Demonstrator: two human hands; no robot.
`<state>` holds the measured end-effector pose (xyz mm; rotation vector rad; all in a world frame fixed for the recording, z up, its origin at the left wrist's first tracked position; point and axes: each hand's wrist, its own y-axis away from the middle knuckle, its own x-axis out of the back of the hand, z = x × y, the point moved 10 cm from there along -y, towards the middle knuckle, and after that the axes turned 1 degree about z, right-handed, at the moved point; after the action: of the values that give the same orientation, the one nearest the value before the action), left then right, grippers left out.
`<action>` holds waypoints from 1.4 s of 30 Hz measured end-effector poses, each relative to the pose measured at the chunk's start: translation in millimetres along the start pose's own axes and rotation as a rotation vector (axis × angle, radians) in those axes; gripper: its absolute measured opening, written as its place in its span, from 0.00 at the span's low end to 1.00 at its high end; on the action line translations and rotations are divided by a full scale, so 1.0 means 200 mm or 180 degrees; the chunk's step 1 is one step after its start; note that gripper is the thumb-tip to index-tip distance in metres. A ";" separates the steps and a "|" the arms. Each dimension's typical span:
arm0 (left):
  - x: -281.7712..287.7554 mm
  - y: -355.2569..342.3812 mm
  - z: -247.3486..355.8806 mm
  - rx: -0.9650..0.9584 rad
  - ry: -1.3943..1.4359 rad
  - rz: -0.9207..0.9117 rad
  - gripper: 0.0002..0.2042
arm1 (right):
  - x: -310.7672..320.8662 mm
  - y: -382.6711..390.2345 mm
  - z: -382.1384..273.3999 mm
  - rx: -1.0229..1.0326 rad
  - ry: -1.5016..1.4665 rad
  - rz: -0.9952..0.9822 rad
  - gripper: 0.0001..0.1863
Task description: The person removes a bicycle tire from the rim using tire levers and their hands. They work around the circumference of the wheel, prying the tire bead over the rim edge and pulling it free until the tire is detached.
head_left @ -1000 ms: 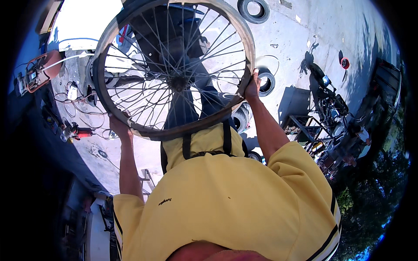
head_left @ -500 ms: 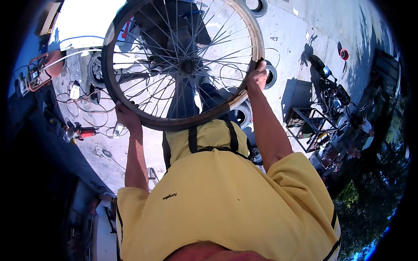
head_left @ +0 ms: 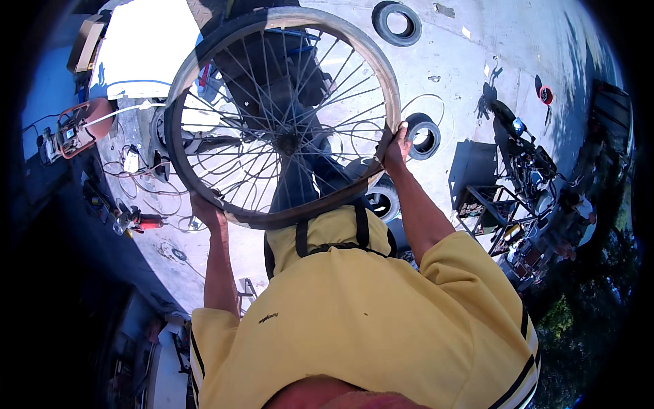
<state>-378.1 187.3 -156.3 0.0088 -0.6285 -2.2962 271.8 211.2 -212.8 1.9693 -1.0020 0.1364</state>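
Observation:
A spoked wheel (head_left: 286,218) is held up in front of me, above my legs. Many thin spokes run from its dark hub (head_left: 286,143) to a worn, brownish rim with a dark outer band. My left hand (head_left: 208,213) is closed round the lower left of the rim, its fingers partly hidden behind it. On the right side, my right hand (head_left: 398,148) grips the edge, with the thumb showing on the outside. Through the spokes I see my legs and a dark object on the ground, too covered to name.
Loose tyres lie to the right: one far off (head_left: 381,26), another (head_left: 434,151) near my right hand. A motorcycle (head_left: 524,153) and a metal frame stand (head_left: 487,211) are farther right. Cables and a red tool (head_left: 146,222) lie on the left, below a white sheet (head_left: 143,51).
The wheel has come down and nearer to me, a little to the left, and its far edge now shows. Both hands have moved with it and keep their hold. The view has shifted slightly.

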 end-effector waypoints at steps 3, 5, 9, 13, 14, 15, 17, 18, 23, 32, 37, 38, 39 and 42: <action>-0.03 0.00 -0.01 -0.0199 0.0155 -0.0159 0.19 | -0.07 -0.11 0.04 0.0236 -0.0561 -0.0604 0.41; 0.01 0.01 -0.03 0.0040 -0.0043 -0.0052 0.18 | -0.08 -0.04 -0.06 0.0473 -0.0235 -0.0912 0.42; -0.10 0.07 0.07 0.0052 -0.0011 -0.0153 0.19 | -0.03 -0.10 -0.13 0.0994 0.0481 -0.0362 0.46; -0.12 0.07 0.14 -0.0153 -0.0041 -0.0258 0.19 | -0.02 0.05 -0.27 0.1423 0.0901 -0.0281 0.47; -0.12 0.05 0.11 -0.0149 0.0051 -0.0291 0.19 | -0.02 0.05 -0.29 0.1557 0.0931 -0.0237 0.47; -0.11 0.07 0.11 -0.0243 0.0090 -0.0197 0.19 | -0.02 0.05 -0.29 0.1576 0.1061 -0.0271 0.47; -0.06 0.07 0.20 -0.0887 -0.0984 0.0153 0.20 | -0.01 0.05 -0.30 0.1496 0.1164 -0.0210 0.47; -0.15 0.18 0.37 -0.1477 -0.1731 0.0346 0.22 | 0.01 0.05 -0.30 0.1426 0.1273 -0.0102 0.49; -0.57 0.82 0.56 -0.3752 -0.3198 -0.0690 0.27 | 0.02 0.08 -0.32 0.1561 0.1400 -0.0044 0.51; -1.01 1.51 0.14 -0.3921 -0.2880 -0.3177 0.31 | 0.06 0.14 -0.35 0.1497 0.1182 0.0186 0.46; -1.20 1.61 0.05 -0.3696 -0.3007 -0.2863 0.26 | 0.07 0.13 -0.32 0.1503 0.1318 0.0323 0.48; -1.20 1.61 0.02 -0.3667 -0.3097 -0.2818 0.24 | 0.07 0.14 -0.33 0.1511 0.1311 0.0361 0.48; -1.21 1.61 0.01 -0.3622 -0.3073 -0.2833 0.23 | 0.08 0.16 -0.33 0.1429 0.1330 0.0320 0.49; -1.22 1.60 0.02 -0.3562 -0.2966 -0.2872 0.20 | 0.06 0.21 -0.37 0.1457 0.1337 0.0278 0.50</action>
<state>10.3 157.7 -54.2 -1.6491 0.4753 -3.1294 272.3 248.5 -135.6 2.1696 -0.8231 0.8566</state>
